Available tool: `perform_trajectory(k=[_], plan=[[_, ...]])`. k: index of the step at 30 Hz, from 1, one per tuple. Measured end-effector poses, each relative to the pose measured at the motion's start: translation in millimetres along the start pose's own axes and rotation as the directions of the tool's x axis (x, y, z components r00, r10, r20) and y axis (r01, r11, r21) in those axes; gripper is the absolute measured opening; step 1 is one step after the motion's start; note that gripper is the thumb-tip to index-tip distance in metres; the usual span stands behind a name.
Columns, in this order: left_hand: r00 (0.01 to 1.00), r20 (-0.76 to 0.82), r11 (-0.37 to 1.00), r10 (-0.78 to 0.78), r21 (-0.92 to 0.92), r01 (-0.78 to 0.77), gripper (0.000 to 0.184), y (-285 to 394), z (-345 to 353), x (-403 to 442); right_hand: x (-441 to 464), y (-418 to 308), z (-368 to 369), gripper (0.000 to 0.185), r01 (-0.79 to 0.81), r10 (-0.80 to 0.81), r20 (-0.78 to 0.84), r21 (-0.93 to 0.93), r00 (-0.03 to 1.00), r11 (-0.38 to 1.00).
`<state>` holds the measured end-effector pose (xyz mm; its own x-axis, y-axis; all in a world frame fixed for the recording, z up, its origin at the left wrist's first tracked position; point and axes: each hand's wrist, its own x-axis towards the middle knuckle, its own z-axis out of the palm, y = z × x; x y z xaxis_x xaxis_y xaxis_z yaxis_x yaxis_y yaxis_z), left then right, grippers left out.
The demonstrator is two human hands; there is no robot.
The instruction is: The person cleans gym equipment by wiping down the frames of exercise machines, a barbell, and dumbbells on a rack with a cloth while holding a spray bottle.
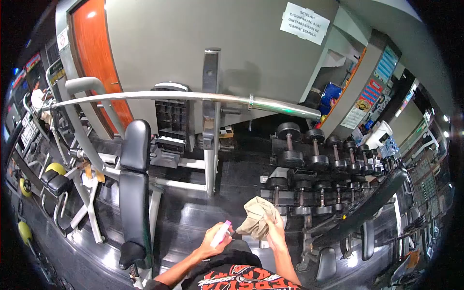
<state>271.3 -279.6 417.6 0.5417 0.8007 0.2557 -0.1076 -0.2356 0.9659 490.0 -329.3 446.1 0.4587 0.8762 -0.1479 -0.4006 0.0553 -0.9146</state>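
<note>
My left hand (211, 244) is closed around a small white bottle (220, 235) with a pink top, tilted up toward the right. In my right hand (276, 233) is a crumpled beige cloth (257, 218), its folds bunched above the fingers. The bottle and the cloth are close together in front of my body. To the left of my hands stands a black padded bench (135, 208), and a long metal barbell (193, 96) rests across the rack beyond it.
A two-tier rack of black dumbbells (289, 145) stands ahead on the right. Nearer on the right is another black padded bench (372, 208). A rack upright (210, 125) rises in front of the grey wall. At far left a person (37, 99) is among machines.
</note>
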Motion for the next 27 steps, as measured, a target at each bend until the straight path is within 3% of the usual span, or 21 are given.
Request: perform_trajectory(k=[1, 5, 7, 9, 13, 15, 19, 21, 23, 24, 27], plan=[[0.989, 0.057, 0.989, 0.139, 0.042, -0.142, 0.025, -5.7, 1.6, 5.2, 3.1, -2.7, -3.3, 0.039, 0.024, -0.024, 0.001, -0.018, 1.0, 1.0], [0.987, 0.15, 0.997, 0.065, 0.031, -0.07, 0.024, 4.1, 5.0, 43.0, 13.4, -21.3, -16.3, 0.037, 0.018, -0.019, -0.02, -0.064, 1.0, 0.998], [0.987, 0.13, 0.994, 0.094, 0.036, -0.1, 0.024, -2.3, 9.1, 62.5, 21.6, -28.3, -26.3, 0.036, 0.024, -0.025, -0.041, -0.041, 0.999, 0.999], [0.995, 0.095, 0.999, 0.032, -0.001, -0.032, 0.025, -5.9, 15.2, 78.9, 32.4, -30.8, -39.3, 0.035, 0.071, -0.085, -0.11, -0.125, 0.99, 0.99], [0.995, 0.04, 0.995, 0.097, -0.039, -0.095, 0.033, -29.1, 27.4, 112.8, 54.6, -38.7, -59.8, 0.034, 0.112, -0.124, -0.139, -0.093, 0.982, 0.989], [0.996, 0.026, 0.98, 0.08, -0.186, -0.073, 0.031, -36.5, 35.4, 128.8, 65.8, -41.9, -67.9, 0.035, 0.108, -0.119, -0.166, -0.073, 0.979, 0.991], [0.999, -0.052, 0.967, 0.016, -0.254, -0.029, 0.031, -52.2, 56.4, 158.9, 88.5, -49.1, -79.6, 0.037, 0.132, -0.136, -0.233, -0.029, 0.963, 0.991], [0.998, -0.067, 0.974, -0.013, -0.225, -0.002, 0.029, -63.2, 67.1, 170.9, 100.1, -52.6, -90.0, 0.037, 0.144, -0.144, -0.26, -0.019, 0.955, 0.989], [0.992, -0.121, 0.996, -0.046, -0.076, 0.037, 0.027, -64.6, 74.0, 188.3, 114.7, -54.3, -97.6, 0.039, 0.171, -0.172, -0.261, -0.027, 0.95, 0.985], [0.983, -0.134, 0.988, -0.122, -0.109, 0.108, 0.025, -63.2, 75.9, 195.0, 122.1, -55.6, -99.4, 0.039, 0.17, -0.17, -0.269, -0.023, 0.948, 0.985], [0.984, -0.127, 0.992, -0.124, -0.037, 0.121, 0.022, -76.7, 73.6, 218.2, 146.0, -59.5, -108.7, 0.039, 0.17, -0.178, -0.324, -0.053, 0.929, 0.984]])
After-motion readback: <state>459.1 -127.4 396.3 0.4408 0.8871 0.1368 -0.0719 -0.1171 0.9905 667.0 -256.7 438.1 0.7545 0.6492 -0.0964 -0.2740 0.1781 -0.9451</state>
